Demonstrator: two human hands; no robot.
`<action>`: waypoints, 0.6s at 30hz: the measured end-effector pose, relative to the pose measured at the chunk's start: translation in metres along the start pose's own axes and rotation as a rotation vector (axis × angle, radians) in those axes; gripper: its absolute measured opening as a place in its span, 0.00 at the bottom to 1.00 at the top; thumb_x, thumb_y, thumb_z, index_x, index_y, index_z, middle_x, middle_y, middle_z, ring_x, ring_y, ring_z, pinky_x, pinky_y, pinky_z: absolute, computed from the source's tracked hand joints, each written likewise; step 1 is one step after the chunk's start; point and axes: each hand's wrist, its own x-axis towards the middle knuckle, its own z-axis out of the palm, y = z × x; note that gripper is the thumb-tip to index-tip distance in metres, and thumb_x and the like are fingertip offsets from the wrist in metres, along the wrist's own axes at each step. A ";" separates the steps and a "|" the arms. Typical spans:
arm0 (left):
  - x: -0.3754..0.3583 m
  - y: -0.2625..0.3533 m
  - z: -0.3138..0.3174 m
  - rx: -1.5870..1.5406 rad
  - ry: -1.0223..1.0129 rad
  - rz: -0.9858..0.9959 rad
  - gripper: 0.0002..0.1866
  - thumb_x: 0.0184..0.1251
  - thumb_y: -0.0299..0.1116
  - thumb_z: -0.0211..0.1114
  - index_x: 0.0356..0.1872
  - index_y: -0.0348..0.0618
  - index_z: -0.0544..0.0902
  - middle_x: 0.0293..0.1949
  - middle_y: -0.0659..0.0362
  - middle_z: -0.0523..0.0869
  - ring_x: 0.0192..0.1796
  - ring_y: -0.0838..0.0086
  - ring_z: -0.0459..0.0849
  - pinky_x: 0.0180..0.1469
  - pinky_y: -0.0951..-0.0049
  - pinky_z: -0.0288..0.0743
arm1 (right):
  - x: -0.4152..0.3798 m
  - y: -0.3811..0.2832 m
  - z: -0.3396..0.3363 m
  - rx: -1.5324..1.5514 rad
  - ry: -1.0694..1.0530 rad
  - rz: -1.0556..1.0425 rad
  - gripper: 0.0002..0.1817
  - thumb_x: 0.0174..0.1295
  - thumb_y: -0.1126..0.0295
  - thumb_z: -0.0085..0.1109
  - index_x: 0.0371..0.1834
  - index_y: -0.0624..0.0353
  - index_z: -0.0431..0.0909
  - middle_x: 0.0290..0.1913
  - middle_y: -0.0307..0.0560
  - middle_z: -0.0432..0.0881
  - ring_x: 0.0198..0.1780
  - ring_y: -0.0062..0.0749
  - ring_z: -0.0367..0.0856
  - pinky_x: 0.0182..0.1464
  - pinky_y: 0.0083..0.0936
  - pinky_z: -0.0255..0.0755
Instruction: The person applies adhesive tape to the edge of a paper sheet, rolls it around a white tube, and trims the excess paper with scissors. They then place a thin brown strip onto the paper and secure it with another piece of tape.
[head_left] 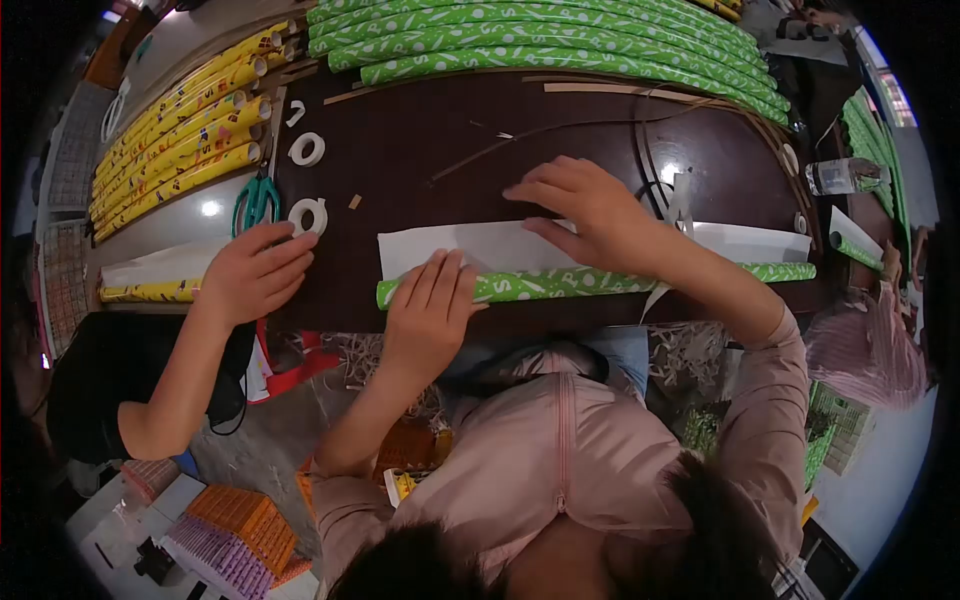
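A partly rolled sheet of green patterned wrapping paper [560, 284] lies along the near table edge, its white underside [480, 243] spread flat behind the roll. My left hand [432, 302] rests flat on the left part of the roll, fingers stretched out. Over the white underside hovers my right hand [598, 215], fingers apart and holding nothing. Just beyond my right wrist is a silver blade-like piece [681, 203], partly hidden by the arm.
A co-worker's hand [257, 275] reaches in at the left, near teal scissors [257, 203] and a white tape roll [308, 216]. Another tape roll [307, 149] sits beyond. Yellow rolls [190, 150] lie at far left, green rolls [550, 45] along the back. A plastic bottle [845, 177] is at right.
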 end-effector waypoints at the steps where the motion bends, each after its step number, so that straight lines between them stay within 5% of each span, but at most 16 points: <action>1: -0.001 -0.002 -0.003 -0.018 -0.013 -0.012 0.20 0.63 0.39 0.63 0.51 0.36 0.78 0.53 0.49 0.81 0.60 0.58 0.80 0.60 0.59 0.72 | -0.012 0.003 -0.012 0.030 -0.107 0.025 0.14 0.57 0.63 0.67 0.43 0.58 0.83 0.45 0.43 0.79 0.49 0.41 0.77 0.51 0.36 0.71; 7: -0.012 -0.013 -0.017 -0.035 -0.072 -0.031 0.23 0.59 0.37 0.68 0.53 0.35 0.78 0.56 0.48 0.80 0.61 0.56 0.78 0.61 0.58 0.72 | -0.083 -0.015 -0.049 -0.210 -0.259 -0.023 0.21 0.48 0.60 0.73 0.44 0.58 0.83 0.47 0.45 0.79 0.50 0.41 0.77 0.53 0.37 0.71; 14: 0.008 0.002 -0.038 -0.028 -0.226 0.013 0.25 0.60 0.29 0.66 0.59 0.32 0.75 0.57 0.48 0.78 0.61 0.56 0.76 0.61 0.57 0.72 | -0.110 -0.009 -0.028 -0.151 -0.129 0.023 0.21 0.47 0.63 0.71 0.44 0.60 0.82 0.39 0.41 0.77 0.42 0.35 0.76 0.45 0.32 0.73; 18: 0.033 0.036 -0.015 -0.191 -0.149 0.068 0.25 0.60 0.26 0.66 0.58 0.28 0.75 0.54 0.45 0.79 0.58 0.53 0.78 0.59 0.58 0.74 | -0.104 -0.015 -0.020 -0.136 -0.092 0.027 0.19 0.48 0.64 0.71 0.42 0.60 0.82 0.37 0.41 0.76 0.42 0.35 0.76 0.45 0.32 0.73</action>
